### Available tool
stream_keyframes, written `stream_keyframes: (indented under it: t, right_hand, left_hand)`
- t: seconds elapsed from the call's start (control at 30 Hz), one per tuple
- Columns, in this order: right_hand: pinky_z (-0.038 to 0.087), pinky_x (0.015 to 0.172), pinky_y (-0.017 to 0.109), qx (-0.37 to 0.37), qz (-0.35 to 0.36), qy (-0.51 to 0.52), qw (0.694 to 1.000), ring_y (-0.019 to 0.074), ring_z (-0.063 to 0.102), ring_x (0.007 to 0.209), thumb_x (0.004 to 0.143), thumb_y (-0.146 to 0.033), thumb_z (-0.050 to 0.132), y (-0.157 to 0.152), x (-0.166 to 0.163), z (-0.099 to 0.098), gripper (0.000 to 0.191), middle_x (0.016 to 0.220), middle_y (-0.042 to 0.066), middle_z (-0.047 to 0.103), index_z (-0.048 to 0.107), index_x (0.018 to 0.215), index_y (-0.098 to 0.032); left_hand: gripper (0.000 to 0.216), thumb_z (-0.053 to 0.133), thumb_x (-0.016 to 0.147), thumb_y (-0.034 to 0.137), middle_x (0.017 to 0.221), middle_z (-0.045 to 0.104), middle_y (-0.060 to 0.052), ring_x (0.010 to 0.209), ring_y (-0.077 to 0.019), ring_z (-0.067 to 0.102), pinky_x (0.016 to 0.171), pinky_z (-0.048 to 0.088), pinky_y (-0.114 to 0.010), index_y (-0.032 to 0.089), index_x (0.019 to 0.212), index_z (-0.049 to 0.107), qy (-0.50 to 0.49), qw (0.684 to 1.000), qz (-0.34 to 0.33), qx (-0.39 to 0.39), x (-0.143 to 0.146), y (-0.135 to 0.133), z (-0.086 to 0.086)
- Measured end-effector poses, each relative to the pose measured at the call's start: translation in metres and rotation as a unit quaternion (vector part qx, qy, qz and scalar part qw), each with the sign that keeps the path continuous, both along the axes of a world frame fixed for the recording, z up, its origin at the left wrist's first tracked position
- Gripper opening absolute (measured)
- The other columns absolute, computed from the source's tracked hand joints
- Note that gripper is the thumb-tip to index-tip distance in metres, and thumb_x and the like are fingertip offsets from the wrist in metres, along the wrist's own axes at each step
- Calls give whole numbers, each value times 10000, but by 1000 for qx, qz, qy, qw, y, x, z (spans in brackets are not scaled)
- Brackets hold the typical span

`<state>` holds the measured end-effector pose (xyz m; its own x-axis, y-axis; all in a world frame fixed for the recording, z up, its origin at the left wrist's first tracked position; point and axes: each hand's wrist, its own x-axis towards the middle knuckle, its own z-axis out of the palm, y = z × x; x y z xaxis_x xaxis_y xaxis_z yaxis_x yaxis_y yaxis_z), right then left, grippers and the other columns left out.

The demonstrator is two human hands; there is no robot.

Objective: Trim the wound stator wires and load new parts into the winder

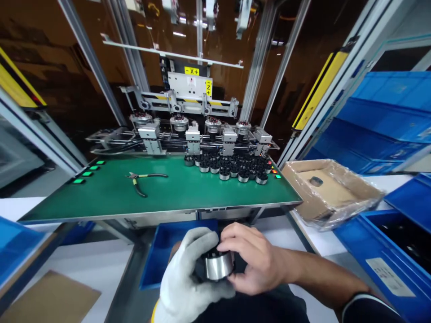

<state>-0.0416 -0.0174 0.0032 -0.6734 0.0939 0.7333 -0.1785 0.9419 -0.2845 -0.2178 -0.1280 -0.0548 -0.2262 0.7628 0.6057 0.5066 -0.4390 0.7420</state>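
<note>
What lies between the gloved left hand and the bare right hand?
In the head view, a silver-and-black cylindrical part, held between left hand and right hand.

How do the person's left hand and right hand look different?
The left hand wears a whitish glove, but the right hand is bare. The left hand's glove has a yellow edge at the wrist, while the right hand leads to a bare forearm. Both hands have their fingers on the same round silver-and-black part.
</note>
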Motion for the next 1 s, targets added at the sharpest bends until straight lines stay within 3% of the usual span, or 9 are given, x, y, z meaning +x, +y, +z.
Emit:
stream_keyframes:
  t: [0.07,0.17,0.27,0.43,0.57,0.67,0.8,0.9,1.0]
  right_hand:
    - [598,815,319,-57,21,-13,998,222,656,993,813,-165,661,2,-6,-3,509,1090,151,646,521,1300,-127]
    - [593,888,336,-119,66,-19,991,222,648,1051,833,-190,710,5,-13,-10,515,1138,160,641,527,1311,-133]
    - [590,859,312,-121,132,16,984,199,650,985,855,-174,700,6,-22,-18,413,1078,141,656,577,1246,-133]
    - [590,789,290,-121,212,46,969,184,648,905,880,-233,682,2,-33,-31,344,1034,129,660,603,1199,-132]
    - [595,823,286,-136,243,70,958,186,660,932,886,-272,685,-1,-33,-39,375,1052,134,666,610,1224,-126]
    - [589,928,309,-131,208,86,965,207,667,1057,921,-332,710,4,-26,-45,516,1150,155,669,546,1363,-123]
    - [585,989,354,-156,101,91,978,237,651,1149,877,-435,802,17,1,-52,768,1262,187,638,438,1484,-135]
    - [614,899,315,-190,13,81,978,184,680,992,912,-308,760,25,31,-59,621,1239,155,643,482,1450,-170]
    - [619,832,272,-189,-72,76,976,158,686,922,924,-179,693,29,61,-64,440,1208,130,653,574,1348,-189]
  left_hand:
    - [511,813,772,581,1136,640,-29,962,-187,730,804,637,-274,351,1202,663,-29,1000,-2,-7,-1,-5,0]
    - [491,777,816,571,1221,629,-44,1077,-211,717,880,632,-295,350,1234,643,-75,997,18,-18,1,-19,-4]
    - [540,769,817,581,1260,653,-69,1106,-246,725,888,640,-319,336,1280,639,-30,996,81,-35,4,-38,1]
    - [490,778,809,575,1108,760,-52,927,-226,778,823,654,-284,307,1211,699,129,972,188,-48,12,-64,23]
    - [472,750,845,547,1160,744,-60,977,-238,768,836,655,-299,299,1240,673,141,962,224,-74,22,-79,20]
    - [431,739,881,424,1274,693,-71,1117,-245,728,924,634,-328,299,1278,629,99,965,218,-109,28,-76,12]
    - [344,672,898,407,1387,639,-116,1237,-277,665,956,602,-377,248,1197,608,55,935,288,-198,21,-23,18]
    - [272,682,837,427,1139,729,-128,1116,-351,699,942,559,-488,225,1018,655,136,847,359,-367,1,49,31]
    - [187,732,766,348,1093,730,-155,1061,-378,704,923,533,-511,195,847,661,148,845,343,-383,-16,123,36]
